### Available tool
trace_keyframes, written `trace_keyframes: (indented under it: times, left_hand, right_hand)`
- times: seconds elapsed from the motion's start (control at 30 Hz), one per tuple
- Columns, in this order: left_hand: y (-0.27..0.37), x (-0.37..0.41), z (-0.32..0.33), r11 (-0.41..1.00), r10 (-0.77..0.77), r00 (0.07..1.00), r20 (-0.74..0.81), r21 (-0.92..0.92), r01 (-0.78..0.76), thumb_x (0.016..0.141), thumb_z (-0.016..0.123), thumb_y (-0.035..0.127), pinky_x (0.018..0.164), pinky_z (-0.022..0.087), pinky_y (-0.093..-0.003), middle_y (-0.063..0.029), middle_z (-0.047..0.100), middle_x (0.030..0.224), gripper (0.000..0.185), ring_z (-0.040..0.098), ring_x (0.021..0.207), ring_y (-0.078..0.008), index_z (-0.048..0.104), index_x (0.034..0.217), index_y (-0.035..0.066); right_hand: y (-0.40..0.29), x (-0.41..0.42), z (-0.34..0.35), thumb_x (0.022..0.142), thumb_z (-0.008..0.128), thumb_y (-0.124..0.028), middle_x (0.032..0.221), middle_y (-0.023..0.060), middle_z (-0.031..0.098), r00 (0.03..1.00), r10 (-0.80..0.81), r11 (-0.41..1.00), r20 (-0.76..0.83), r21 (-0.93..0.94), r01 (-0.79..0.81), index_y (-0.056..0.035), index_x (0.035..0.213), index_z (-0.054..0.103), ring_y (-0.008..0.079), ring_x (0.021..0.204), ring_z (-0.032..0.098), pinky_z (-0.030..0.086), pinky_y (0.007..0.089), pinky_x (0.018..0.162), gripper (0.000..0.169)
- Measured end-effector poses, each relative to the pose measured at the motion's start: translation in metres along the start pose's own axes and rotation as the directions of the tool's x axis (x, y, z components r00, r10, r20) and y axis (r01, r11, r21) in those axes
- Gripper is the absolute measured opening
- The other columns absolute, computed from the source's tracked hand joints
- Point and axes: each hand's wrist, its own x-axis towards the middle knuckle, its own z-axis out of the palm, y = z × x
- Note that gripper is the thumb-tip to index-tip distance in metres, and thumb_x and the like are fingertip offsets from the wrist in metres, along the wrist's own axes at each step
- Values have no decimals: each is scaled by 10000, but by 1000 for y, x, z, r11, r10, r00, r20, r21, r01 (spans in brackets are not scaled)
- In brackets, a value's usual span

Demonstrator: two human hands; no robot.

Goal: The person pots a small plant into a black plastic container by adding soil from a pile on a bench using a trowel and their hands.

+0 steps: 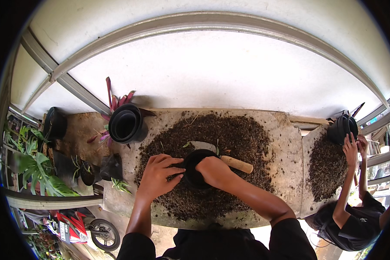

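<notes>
A black plastic plant pot (200,185) stands on a heap of dark potting mix (227,130) in the middle of the table. My left hand (162,175) is at the pot's left side, its fingers spread and the fingertips at the rim. My right hand (211,170) reaches down into the pot; its fingertips are hidden inside, so I cannot tell what they hold. Behind the pot lies a tool with a wooden handle (237,164) and a pale blade (203,145), partly covered by the pot. A small green leaf (186,144) rests on the mix beside the blade.
Nested black pots (126,125) stand at the left by purple-leaved plants (117,102). Small bagged plants (112,165) and a green cutting (120,185) lie nearer. At the right, a co-worker (351,156) handles black pots (339,130) beside another soil heap (326,165). A white wall (214,71) closes the back.
</notes>
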Motion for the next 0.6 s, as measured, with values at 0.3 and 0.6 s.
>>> trace_keyframes:
  times: [0.3,0.6]
  left_hand:
    - [3,-2,4,998,-43,999,13,-36,44,739,875,99,1001,486,-429,-6,787,1193,237,686,1104,-234,870,967,162]
    - [3,-14,28,957,-208,975,-80,-220,186,778,799,74,1025,489,-425,-19,788,1228,212,705,1085,-243,861,963,154]
  right_hand:
    - [0,-4,-18,812,748,-40,833,194,725,997,65,994,-45,90,-60,0,859,761,393,848,733,599,494,787,63]
    - [2,0,16,834,726,-16,939,179,741,998,-53,999,-27,-7,53,-31,977,795,378,956,734,622,477,842,159]
